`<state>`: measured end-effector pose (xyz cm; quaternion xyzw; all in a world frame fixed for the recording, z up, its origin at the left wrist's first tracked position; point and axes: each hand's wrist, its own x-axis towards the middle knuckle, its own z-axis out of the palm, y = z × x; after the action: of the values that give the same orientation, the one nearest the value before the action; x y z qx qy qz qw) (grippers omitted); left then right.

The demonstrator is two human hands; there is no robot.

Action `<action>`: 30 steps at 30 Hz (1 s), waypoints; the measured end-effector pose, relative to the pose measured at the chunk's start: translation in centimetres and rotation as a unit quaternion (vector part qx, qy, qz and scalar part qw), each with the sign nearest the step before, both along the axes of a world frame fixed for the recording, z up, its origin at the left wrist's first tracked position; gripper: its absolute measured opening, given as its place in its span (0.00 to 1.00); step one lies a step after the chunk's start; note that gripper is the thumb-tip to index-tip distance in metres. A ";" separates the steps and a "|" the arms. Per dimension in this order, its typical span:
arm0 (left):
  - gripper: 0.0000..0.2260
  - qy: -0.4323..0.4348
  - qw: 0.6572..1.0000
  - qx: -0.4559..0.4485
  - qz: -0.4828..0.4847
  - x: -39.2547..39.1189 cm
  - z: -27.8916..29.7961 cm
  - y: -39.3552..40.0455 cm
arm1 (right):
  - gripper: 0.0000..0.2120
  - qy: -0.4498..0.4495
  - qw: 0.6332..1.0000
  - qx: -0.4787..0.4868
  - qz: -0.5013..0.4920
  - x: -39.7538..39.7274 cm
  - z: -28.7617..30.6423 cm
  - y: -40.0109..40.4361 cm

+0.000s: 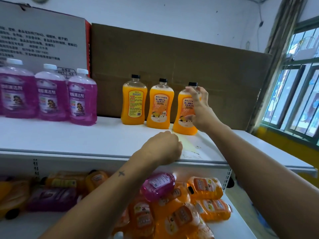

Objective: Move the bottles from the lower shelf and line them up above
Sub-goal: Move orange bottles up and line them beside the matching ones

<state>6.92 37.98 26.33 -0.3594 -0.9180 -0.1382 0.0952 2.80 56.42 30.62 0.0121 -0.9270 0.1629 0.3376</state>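
- Standing upright on the smooth white upper shelf [69,138] are three clear plastic orange bottles with black screw caps and flattened, waisted bodies: the left orange bottle [133,100], the middle orange bottle [160,105] and the right orange bottle [185,116], set in a row and close to touching.
- Spread beside the right orange bottle, the right hand [198,107] has its fingers loosely apart, fingertips near the cap and palm at the bottle's right flank; whether the skin actually touches the plastic I cannot tell.
- Resting on the front lip of the upper shelf, the left hand [165,147] shows only its back, fingers curled under and out of sight, so I cannot tell whether it holds anything.
- Lined up further left on the same shelf are three rounder purple bottles [50,95] with white caps and glossy printed labels, with a clear gap between them and the orange row.
- Heaped on the lower shelf [241,226] lies a jumble of orange bottles [183,216] on their sides, with one pink bottle [158,186] on top; more orange and purple ones lie blurred at the left.
- Behind the upright rows, a grey printed carton [41,35] and a plain brown cardboard box [172,54] close off the back of the shelf.
- Bare white shelf surface extends right of the right orange bottle to the shelf's end, near a green-framed window [293,94]; both forearms cross over the front edge above the heap.
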 end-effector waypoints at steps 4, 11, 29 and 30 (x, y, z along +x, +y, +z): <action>0.10 -0.033 0.999 0.009 -0.003 -0.3 0.0 0.1 | 0.52 -0.006 0.999 -0.025 0.021 -1.8 -0.2 0.9; 0.13 -0.057 0.998 0.025 -0.015 -0.6 -0.1 0.1 | 0.53 -0.008 0.997 -0.055 0.050 -4.0 -0.4 1.6; 0.17 -0.043 0.999 0.027 -0.009 -0.1 0.1 0.3 | 0.57 -0.028 0.999 -0.004 -0.035 -2.7 -1.6 0.6; 0.17 -0.045 0.999 0.028 -0.008 -0.1 0.2 0.3 | 0.56 -0.035 0.998 0.002 -0.049 -2.4 -1.7 0.5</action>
<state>6.79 38.30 26.49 -0.3572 -0.9143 -0.1804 0.0629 0.36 56.90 28.95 -0.0385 -0.9381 0.1449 0.3122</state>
